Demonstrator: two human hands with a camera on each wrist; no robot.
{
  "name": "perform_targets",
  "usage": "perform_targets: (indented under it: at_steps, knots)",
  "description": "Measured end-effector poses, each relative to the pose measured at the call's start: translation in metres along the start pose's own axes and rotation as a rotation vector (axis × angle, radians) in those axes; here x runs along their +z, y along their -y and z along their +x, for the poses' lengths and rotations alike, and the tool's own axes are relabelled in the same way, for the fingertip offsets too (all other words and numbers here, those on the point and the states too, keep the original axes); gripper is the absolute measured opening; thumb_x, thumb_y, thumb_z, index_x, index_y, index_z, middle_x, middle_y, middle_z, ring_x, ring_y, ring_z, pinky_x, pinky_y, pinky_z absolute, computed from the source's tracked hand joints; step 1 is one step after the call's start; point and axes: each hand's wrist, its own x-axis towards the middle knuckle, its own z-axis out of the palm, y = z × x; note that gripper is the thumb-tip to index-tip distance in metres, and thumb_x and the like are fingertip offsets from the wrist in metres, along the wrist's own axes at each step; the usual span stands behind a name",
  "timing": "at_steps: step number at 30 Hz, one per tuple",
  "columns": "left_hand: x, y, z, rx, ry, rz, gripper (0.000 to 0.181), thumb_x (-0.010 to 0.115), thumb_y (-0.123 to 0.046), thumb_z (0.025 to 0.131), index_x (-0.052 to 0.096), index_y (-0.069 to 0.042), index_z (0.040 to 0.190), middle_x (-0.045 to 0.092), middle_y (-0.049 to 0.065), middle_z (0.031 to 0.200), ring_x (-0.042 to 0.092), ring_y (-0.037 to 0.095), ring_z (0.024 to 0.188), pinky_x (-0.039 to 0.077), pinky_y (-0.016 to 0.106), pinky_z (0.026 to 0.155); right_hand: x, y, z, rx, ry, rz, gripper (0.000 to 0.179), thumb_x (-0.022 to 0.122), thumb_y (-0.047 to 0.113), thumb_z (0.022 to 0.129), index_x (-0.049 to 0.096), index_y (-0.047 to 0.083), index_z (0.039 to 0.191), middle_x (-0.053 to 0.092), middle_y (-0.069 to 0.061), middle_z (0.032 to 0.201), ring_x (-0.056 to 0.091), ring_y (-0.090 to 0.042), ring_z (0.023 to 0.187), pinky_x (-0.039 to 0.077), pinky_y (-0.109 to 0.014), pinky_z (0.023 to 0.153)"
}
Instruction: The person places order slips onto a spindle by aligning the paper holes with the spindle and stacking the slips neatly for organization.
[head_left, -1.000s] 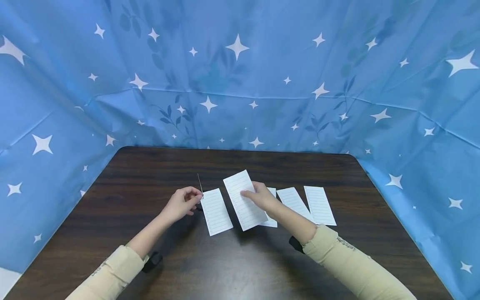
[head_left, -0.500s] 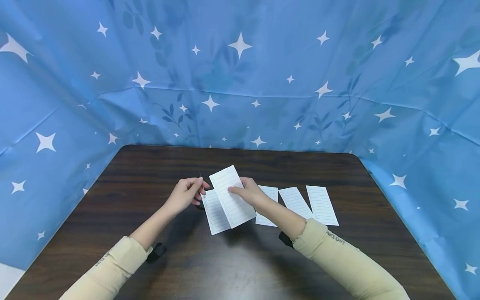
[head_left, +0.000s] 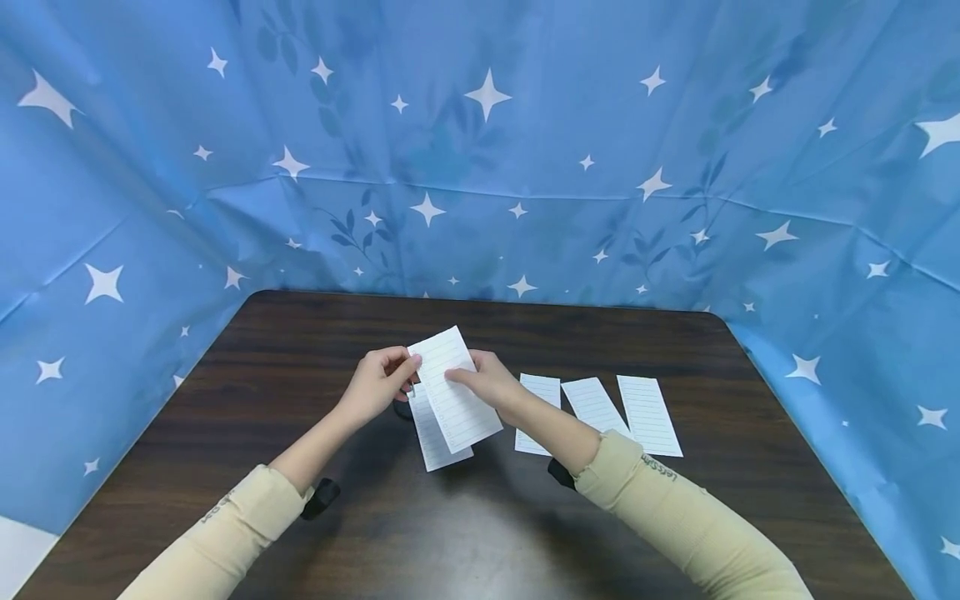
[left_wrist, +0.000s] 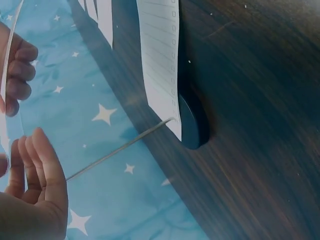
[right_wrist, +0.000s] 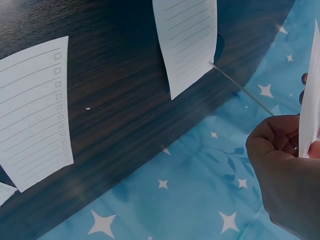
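My right hand (head_left: 487, 379) pinches a white lined checklist sheet (head_left: 453, 408) by its right edge, thumb on the front. At the sheet's upper left corner, my left hand (head_left: 378, 385) pinches it with thumb and fingers. Below lies another checklist sheet (head_left: 441, 446), partly covered by the held one. The left wrist view shows a thin metal spike (left_wrist: 120, 148) passing through that lower sheet's corner and rising from a round black base (left_wrist: 195, 122). The spike's tip is hidden behind the left fingers. Seen nearly edge-on in the right wrist view, the held sheet (right_wrist: 310, 100) is off the table.
To the right, three similar checklist sheets lie on the dark wooden table (head_left: 315, 333): one near my right wrist (head_left: 542, 390), a slanted sheet (head_left: 592, 402) and a rightmost sheet (head_left: 649, 417). A blue star-patterned curtain (head_left: 480, 167) hangs behind the table's far edge.
My right hand has carried its sheet leftward over the spiked sheet. My left hand, earlier apart from it near the spike, has moved slightly up and right and now pinches the sheet's corner.
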Motion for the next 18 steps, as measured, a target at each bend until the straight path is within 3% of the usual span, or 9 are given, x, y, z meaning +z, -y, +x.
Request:
perform_targets:
  at_steps: [5, 10, 15, 18]
  knots:
    - [-0.001, 0.000, -0.001, 0.003, -0.033, 0.019, 0.028, 0.050, -0.016, 0.098, 0.059, 0.005, 0.082, 0.061, 0.023, 0.075, 0.054, 0.009, 0.056, 0.056, 0.023, 0.051, 0.003, 0.002, 0.002, -0.008, 0.003, -0.004, 0.031, 0.056, 0.017, 0.093, 0.059, 0.001, 0.120, 0.066, -0.015, 0.106, 0.063, -0.017, 0.081, 0.052, -0.025, 0.066]
    - [-0.006, 0.004, 0.005, -0.002, -0.045, 0.072, 0.037, 0.040, -0.021, 0.102, 0.059, 0.004, 0.081, 0.059, 0.014, 0.071, 0.053, 0.011, 0.056, 0.054, 0.024, 0.048, 0.004, 0.004, 0.008, -0.003, -0.023, -0.013, 0.032, 0.056, 0.017, 0.093, 0.058, 0.001, 0.121, 0.065, -0.015, 0.107, 0.063, -0.019, 0.083, 0.053, -0.026, 0.068]
    - [-0.012, 0.008, 0.011, -0.055, -0.061, 0.084, 0.041, 0.032, -0.022, 0.104, 0.058, 0.003, 0.084, 0.057, 0.010, 0.068, 0.052, 0.010, 0.054, 0.053, 0.024, 0.047, 0.007, 0.005, 0.016, 0.003, -0.028, -0.008, 0.034, 0.055, 0.017, 0.093, 0.057, 0.000, 0.122, 0.064, -0.016, 0.107, 0.062, -0.019, 0.083, 0.052, -0.025, 0.068]
    - [-0.014, 0.009, 0.014, -0.079, -0.074, 0.078, 0.038, 0.034, -0.021, 0.103, 0.059, 0.004, 0.087, 0.058, 0.010, 0.069, 0.053, 0.010, 0.054, 0.054, 0.025, 0.047, 0.008, 0.006, 0.020, 0.010, -0.028, 0.002, 0.034, 0.055, 0.017, 0.093, 0.057, 0.000, 0.122, 0.064, -0.016, 0.107, 0.062, -0.018, 0.082, 0.051, -0.024, 0.066]
